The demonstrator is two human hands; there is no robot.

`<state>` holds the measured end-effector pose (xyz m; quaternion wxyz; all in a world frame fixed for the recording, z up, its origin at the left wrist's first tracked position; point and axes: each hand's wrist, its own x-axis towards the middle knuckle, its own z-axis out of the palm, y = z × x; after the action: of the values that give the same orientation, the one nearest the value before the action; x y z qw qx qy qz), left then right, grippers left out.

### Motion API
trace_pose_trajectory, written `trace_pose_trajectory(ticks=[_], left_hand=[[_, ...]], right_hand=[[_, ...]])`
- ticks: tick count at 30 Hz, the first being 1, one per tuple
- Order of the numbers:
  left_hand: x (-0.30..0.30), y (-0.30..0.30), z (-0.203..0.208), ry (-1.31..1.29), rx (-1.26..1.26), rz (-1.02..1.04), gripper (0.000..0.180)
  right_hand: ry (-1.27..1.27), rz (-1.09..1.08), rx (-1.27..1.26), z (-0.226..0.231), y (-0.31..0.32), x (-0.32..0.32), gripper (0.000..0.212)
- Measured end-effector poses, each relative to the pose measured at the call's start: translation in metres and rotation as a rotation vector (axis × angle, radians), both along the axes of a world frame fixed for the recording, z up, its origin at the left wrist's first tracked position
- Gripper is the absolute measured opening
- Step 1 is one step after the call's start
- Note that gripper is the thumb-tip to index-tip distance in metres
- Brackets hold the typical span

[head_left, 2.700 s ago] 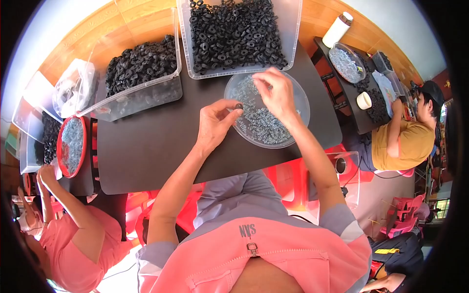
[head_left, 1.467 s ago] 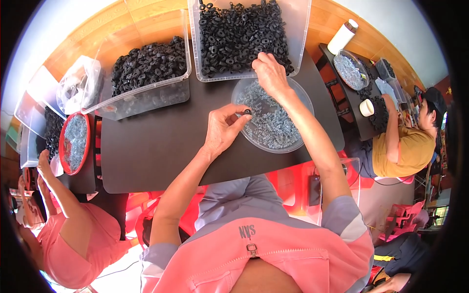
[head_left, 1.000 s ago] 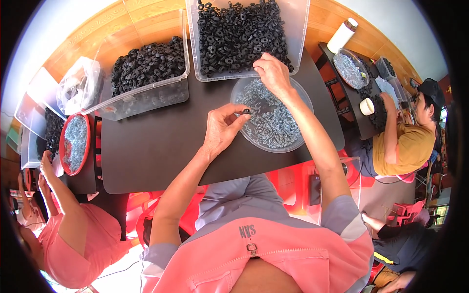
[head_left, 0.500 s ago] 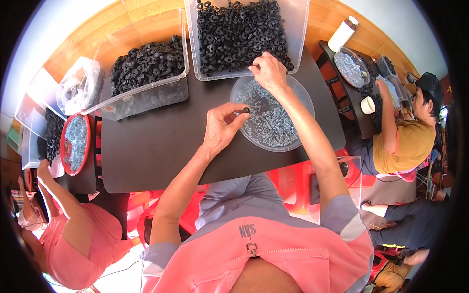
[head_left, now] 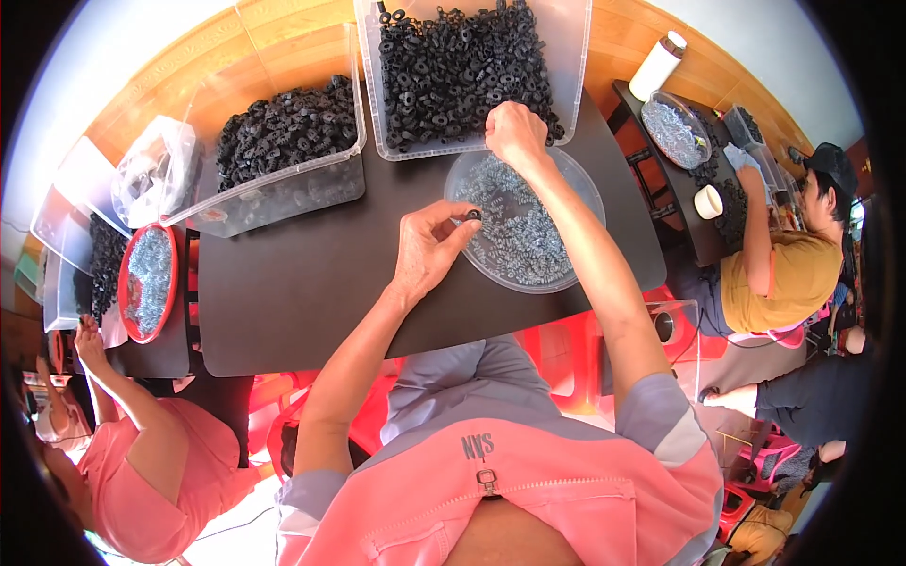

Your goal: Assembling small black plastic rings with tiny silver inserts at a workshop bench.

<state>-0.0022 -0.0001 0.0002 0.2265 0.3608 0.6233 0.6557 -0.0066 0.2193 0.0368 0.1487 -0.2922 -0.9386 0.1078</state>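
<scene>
A small black ring-shaped plastic part (head_left: pixel 474 215) is pinched between the thumb and forefinger of my left hand (head_left: pixel 429 243), beside the left rim of a round clear basin. Loose small metal springs (head_left: pixel 538 247) lie spread in that basin (head_left: pixel 525 286). Over the near edge of a clear bin (head_left: pixel 429 151) heaped with small black plastic parts (head_left: pixel 462 80) is my right hand (head_left: pixel 517 132). Its fingers are curled in toward the parts, and the back of the hand hides their tips. What they hold, if anything, does not show.
Another clear bin (head_left: pixel 302 193) of black parts stands left of mine on the dark table (head_left: pixel 302 292). To the left a person in pink sits by a red-rimmed basin (head_left: pixel 174 283). To the right a person in a yellow shirt (head_left: pixel 788 278) works at another table with a white bottle (head_left: pixel 658 66).
My right hand has turned slightly, its fingers more curled at the bin's near edge. My left hand keeps the black part in about the same place.
</scene>
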Motion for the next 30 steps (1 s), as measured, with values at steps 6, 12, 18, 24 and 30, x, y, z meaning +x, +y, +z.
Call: trace_pose_trajectory(ticks=[6,12,18,24,30], left_hand=[[0.001,0.001,0.001,-0.017,0.027,0.018,0.015],[0.001,0.001,0.001,-0.003,0.001,0.016,0.016],[0.002,-0.001,0.004,-0.010,0.021,-0.012,0.017],[0.004,0.001,0.004,-0.058,0.039,-0.051,0.017],[0.004,0.000,0.005,0.063,-0.030,-0.067,0.019]], right_hand=[[0.237,0.024,0.060,0.000,-0.005,0.014,0.007],[0.294,0.356,-0.862,0.028,-0.019,0.061,0.006],[0.170,0.538,-0.937,0.040,-0.060,0.098,0.003],[0.179,0.598,-0.553,0.042,-0.068,0.106,0.006],[0.188,0.592,-0.458,0.040,-0.071,0.110,0.006]])
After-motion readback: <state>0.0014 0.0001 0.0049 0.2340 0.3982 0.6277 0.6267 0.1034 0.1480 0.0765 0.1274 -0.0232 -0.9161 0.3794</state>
